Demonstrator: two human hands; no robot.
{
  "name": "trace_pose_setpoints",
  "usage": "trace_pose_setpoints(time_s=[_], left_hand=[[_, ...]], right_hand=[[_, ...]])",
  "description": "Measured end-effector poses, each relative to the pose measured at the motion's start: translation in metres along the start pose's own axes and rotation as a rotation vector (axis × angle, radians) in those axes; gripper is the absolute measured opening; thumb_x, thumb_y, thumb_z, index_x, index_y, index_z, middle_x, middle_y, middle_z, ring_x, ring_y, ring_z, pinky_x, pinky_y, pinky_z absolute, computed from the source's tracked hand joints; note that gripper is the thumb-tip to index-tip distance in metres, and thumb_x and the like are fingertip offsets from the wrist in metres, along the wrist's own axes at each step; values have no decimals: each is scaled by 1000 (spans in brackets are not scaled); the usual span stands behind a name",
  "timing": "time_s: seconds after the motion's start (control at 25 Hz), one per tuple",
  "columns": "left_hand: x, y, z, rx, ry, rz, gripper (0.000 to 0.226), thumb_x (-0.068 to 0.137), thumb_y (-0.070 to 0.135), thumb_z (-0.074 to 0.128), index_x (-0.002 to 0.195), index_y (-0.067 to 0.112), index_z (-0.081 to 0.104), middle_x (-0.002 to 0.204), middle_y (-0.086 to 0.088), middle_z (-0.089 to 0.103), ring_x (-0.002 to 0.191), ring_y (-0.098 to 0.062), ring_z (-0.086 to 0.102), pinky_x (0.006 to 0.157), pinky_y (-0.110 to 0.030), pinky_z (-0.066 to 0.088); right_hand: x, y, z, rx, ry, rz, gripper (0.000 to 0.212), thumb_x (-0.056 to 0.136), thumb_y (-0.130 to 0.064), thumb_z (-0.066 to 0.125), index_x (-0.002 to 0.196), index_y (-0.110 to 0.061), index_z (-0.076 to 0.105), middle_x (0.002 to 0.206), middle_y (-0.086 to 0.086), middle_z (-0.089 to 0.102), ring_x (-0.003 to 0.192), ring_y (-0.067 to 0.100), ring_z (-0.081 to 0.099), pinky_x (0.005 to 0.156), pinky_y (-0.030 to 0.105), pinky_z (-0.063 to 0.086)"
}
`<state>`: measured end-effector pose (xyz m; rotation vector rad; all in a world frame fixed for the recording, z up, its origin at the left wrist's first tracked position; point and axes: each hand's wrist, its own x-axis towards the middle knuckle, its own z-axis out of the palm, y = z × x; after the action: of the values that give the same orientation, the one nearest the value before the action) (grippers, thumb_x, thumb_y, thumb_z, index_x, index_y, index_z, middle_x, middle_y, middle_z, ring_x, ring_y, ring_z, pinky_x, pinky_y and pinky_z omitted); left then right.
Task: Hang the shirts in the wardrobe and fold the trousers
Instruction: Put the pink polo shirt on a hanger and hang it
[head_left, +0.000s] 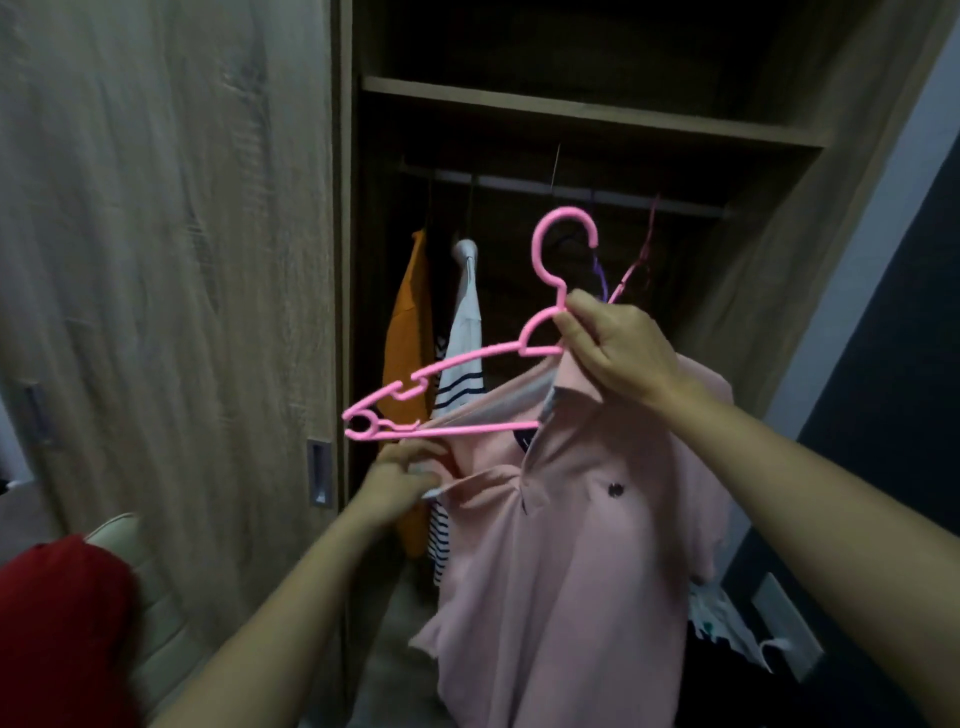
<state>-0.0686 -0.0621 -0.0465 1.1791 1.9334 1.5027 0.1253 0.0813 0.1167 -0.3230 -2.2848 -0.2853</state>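
Before the open wardrobe (597, 111), the right hand (613, 348) pinches a pink hanger (457, 364) at its neck together with the pink polo shirt (571, 545), while the left hand (400, 483) grips the shirt's collar beside an orange shirt (408, 332) and a striped shirt (465, 353) hanging inside.

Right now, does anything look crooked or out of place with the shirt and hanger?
Yes. The pink hanger is tilted and only partly inside the pink shirt: one end sticks out bare, so the shirt hangs lopsided. The right hand holds hanger and collar together; the left hand grips the shirt's open neck.
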Motion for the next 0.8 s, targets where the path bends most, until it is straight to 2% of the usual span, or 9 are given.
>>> trace_pose_setpoints(time_s=[0.08,0.2,0.24,0.32,0.44,0.52,0.64,0.72,0.8], left_hand=[[7,12,-27,34,-25,12,26,72,-11,67,84,12,69,68,5,70,63,-5,63,60,-20,49],[23,20,-63,331,-7,26,13,66,15,72,61,27,71,58,4,67,60,-14,61,57,-21,47],[26,22,-71,370,-20,13,25,68,10,72,56,31,71,54,10,66,58,-12,59,53,-16,46],[30,26,-77,367,-31,7,41,73,-4,67,60,34,72,59,14,69,59,-13,60,50,-10,47],[36,40,-74,370,77,7,30,81,0,64,69,25,74,77,-1,74,72,-25,70,59,-21,56],[34,59,-64,502,256,48,26,80,3,61,72,23,75,84,-8,72,83,-32,69,69,-29,53],[16,90,-22,591,447,400,29,75,4,54,92,11,76,82,-16,56,81,-36,61,68,-36,46],[-5,88,12,601,295,720,30,76,10,51,96,5,72,80,-14,54,71,-33,58,62,-36,45],[-13,74,11,658,236,788,38,84,26,47,110,7,67,88,-12,62,75,-30,60,65,-35,50]], right_hand=[[-17,15,6,29,-17,-18,26,94,-40,35,84,-19,47,74,4,55,68,27,57,56,36,45],[-39,30,10,79,-52,36,10,86,-33,39,85,-24,43,73,-3,46,62,18,46,56,30,40],[-45,34,13,70,-59,50,13,83,-31,38,89,-23,46,74,0,48,62,22,49,56,31,42],[-56,43,19,24,-91,67,25,79,-31,37,97,-19,49,78,9,55,62,31,57,54,37,50],[-62,47,30,-67,-192,5,33,79,-35,38,110,-25,43,83,13,58,58,35,60,47,41,52],[-56,37,42,-104,-192,-18,35,82,-39,35,114,-27,42,86,11,60,59,37,61,46,40,52],[-31,12,52,-15,-127,89,37,89,-49,28,104,-24,52,93,6,63,78,35,63,59,42,51],[-19,9,51,93,-99,204,34,92,-49,32,96,-25,56,91,2,66,85,29,63,66,40,49],[-20,16,44,144,-42,244,31,91,-46,37,93,-25,59,85,0,67,81,25,63,66,39,49]])
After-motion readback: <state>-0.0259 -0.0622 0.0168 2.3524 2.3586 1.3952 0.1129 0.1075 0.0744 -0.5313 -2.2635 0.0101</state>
